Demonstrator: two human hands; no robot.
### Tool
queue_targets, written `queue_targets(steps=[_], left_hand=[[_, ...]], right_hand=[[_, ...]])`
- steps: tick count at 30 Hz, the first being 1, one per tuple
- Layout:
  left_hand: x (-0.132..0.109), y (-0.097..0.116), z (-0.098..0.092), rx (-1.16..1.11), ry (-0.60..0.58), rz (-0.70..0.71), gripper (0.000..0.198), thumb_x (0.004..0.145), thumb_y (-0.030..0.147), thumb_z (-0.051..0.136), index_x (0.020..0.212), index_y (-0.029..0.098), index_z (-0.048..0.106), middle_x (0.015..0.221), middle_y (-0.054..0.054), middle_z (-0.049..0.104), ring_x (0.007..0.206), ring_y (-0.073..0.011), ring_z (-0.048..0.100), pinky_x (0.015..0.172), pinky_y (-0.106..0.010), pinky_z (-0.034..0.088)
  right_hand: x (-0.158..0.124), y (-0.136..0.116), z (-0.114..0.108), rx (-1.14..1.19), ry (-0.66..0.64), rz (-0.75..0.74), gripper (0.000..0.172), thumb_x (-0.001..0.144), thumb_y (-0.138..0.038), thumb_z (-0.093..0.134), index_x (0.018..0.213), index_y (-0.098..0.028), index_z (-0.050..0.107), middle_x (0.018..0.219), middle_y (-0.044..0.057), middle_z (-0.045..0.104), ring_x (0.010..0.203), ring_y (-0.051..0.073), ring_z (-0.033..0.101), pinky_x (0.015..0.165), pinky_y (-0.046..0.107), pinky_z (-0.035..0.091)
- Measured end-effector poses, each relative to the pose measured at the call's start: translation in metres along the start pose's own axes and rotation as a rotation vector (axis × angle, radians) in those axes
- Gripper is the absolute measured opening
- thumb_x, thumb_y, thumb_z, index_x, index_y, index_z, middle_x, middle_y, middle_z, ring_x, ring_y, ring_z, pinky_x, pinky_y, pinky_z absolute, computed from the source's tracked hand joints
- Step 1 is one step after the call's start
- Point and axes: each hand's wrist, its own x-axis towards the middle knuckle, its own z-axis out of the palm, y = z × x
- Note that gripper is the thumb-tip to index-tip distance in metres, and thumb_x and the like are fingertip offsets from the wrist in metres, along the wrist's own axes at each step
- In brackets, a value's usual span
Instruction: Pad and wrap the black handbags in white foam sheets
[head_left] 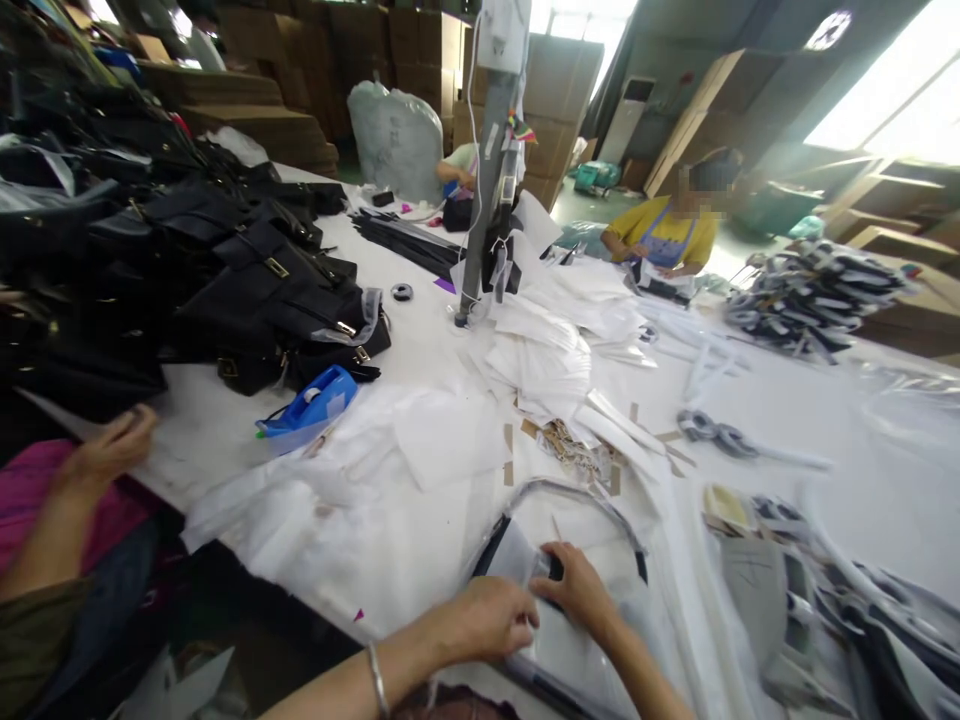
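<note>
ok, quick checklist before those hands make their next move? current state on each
1. Right hand at the work: ok, fingers at a small dark patch inside the curved strap.
2. Left hand grip: cannot tell, fingers curled and anything inside them hidden.
3. Strap away from fingers: ok, it arches beyond both hands.
4. Room past the strap: not ok, a gold-coloured pile lies close to its far side.
5. Co-worker's hand at left out of the way: ok, well apart, beside the black bags.
6. Strap ends fastened: cannot tell, too blurred.
</note>
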Motion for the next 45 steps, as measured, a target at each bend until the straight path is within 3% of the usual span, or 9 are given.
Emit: queue_targets(steps=[6,12,15,19,24,30,36,40,45], left_hand=[[0.036,-0.049,-0.046,-0.042,0.308,-0.103,0.022,0.089,0.018,0.048,0.099,0.022,0.068,0.101,0.0,0.071,0.096,-0.0157,0.065,0.087,-0.025,0.049],[0.099,-0.098,-0.055,0.262,0.425,-0.038,0.041,0.087,0.015,0.058,0.127,0.023,0.056,0.134,-0.006,0.058,0.128,-0.0202,0.05,0.109,-0.037,0.038],[0.115,-0.127,-0.054,0.389,0.453,-0.097,0.051,0.088,0.02,0.06,0.137,0.023,0.048,0.148,-0.008,0.046,0.14,-0.0247,0.037,0.115,-0.047,0.03],[0.122,-0.16,-0.057,0.498,0.518,-0.098,0.056,0.093,0.032,0.054,0.146,0.025,0.037,0.154,-0.007,0.037,0.145,-0.0254,0.027,0.119,-0.052,0.021],[0.126,-0.176,-0.066,0.535,0.562,-0.099,0.056,0.095,0.037,0.049,0.148,0.025,0.034,0.156,-0.007,0.032,0.147,-0.0262,0.023,0.119,-0.053,0.018],[0.126,-0.177,-0.067,0.516,0.579,-0.093,0.054,0.095,0.034,0.049,0.147,0.024,0.036,0.155,-0.007,0.036,0.147,-0.025,0.023,0.121,-0.051,0.017],[0.129,-0.168,-0.074,0.395,0.582,-0.154,0.046,0.095,0.029,0.048,0.14,0.022,0.046,0.149,-0.008,0.045,0.142,-0.0249,0.034,0.118,-0.052,0.024],[0.135,-0.128,-0.082,0.182,0.653,-0.082,0.038,0.095,0.026,0.048,0.132,0.019,0.053,0.141,-0.01,0.053,0.135,-0.0224,0.044,0.113,-0.044,0.036],[0.143,-0.045,-0.094,-0.179,0.65,0.203,0.048,0.089,0.03,0.062,0.135,0.022,0.05,0.141,-0.01,0.052,0.133,-0.0233,0.045,0.113,-0.043,0.037]], right_hand=[[-0.013,-0.006,0.013,0.03,0.028,0.079,0.051,0.07,-0.041,0.07,0.119,-0.028,0.063,0.118,0.007,0.066,0.113,0.03,0.058,0.097,0.037,0.042],[0.0,-0.011,-0.014,0.184,0.016,0.107,0.041,0.069,-0.041,0.069,0.107,-0.025,0.069,0.106,0.006,0.071,0.103,0.028,0.063,0.093,0.036,0.046],[0.024,-0.009,-0.048,0.331,0.165,0.132,0.034,0.08,-0.05,0.057,0.094,-0.022,0.071,0.092,0.005,0.073,0.089,0.024,0.066,0.084,0.034,0.049],[0.078,0.004,-0.091,0.251,0.366,0.26,0.036,0.082,-0.054,0.05,0.081,-0.023,0.069,0.078,0.003,0.072,0.076,0.022,0.065,0.073,0.032,0.048],[0.139,0.029,-0.111,0.123,0.504,0.456,0.039,0.076,-0.055,0.052,0.083,-0.019,0.067,0.084,0.01,0.072,0.078,0.024,0.064,0.067,0.032,0.047],[0.165,0.043,-0.11,0.127,0.479,0.512,0.042,0.08,-0.054,0.045,0.076,-0.019,0.066,0.07,0.01,0.07,0.064,0.023,0.062,0.055,0.03,0.042],[0.136,0.042,-0.132,0.217,0.408,0.38,0.04,0.082,-0.053,0.047,0.071,-0.021,0.068,0.065,0.002,0.068,0.066,0.019,0.061,0.062,0.028,0.044],[0.102,0.023,-0.149,0.59,0.496,0.343,0.044,0.075,-0.059,0.063,0.084,-0.017,0.072,0.074,0.005,0.07,0.072,0.019,0.06,0.068,0.03,0.046],[0.062,-0.028,-0.156,1.167,0.351,0.241,0.041,0.065,-0.056,0.078,0.074,-0.017,0.07,0.077,0.007,0.072,0.064,0.015,0.058,0.059,0.027,0.045]])
